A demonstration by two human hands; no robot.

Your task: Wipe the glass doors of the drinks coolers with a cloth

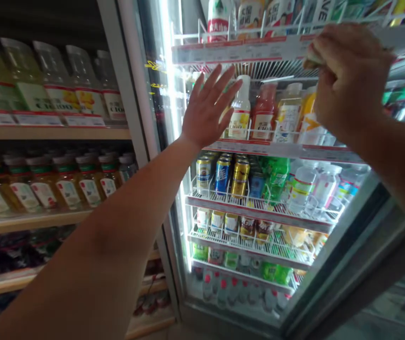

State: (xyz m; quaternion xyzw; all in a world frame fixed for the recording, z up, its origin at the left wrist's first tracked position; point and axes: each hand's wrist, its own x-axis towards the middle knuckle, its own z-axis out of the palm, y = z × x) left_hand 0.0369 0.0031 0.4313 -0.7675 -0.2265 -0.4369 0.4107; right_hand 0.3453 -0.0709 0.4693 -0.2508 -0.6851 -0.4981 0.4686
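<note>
A: Where's the wad?
B: We see a pale wad (311,58) in our right hand (347,78), fist closed on it, pressed to the top rail (245,51) of the fridge (231,323). We can't tell what the wad is.
A: Left hand?
B: Our left hand (207,106) is open, fingers spread wide, holding nothing. It's lower and well left of the wad, in front of the second shelf (280,150).
A: Counts?
B: We count four front bottles (263,111) on that shelf: white, red, pale, orange. One shelf down there are four front cans (240,177): silver, blue, gold, blue. On the rack (46,133) left of the fridge, five tall bottles (82,80) in the top row.
A: Text?
B: We read "C100" on the white bottle and on a tall bottle. The red one has Chinese characters. The rail tags are too small to read.
</note>
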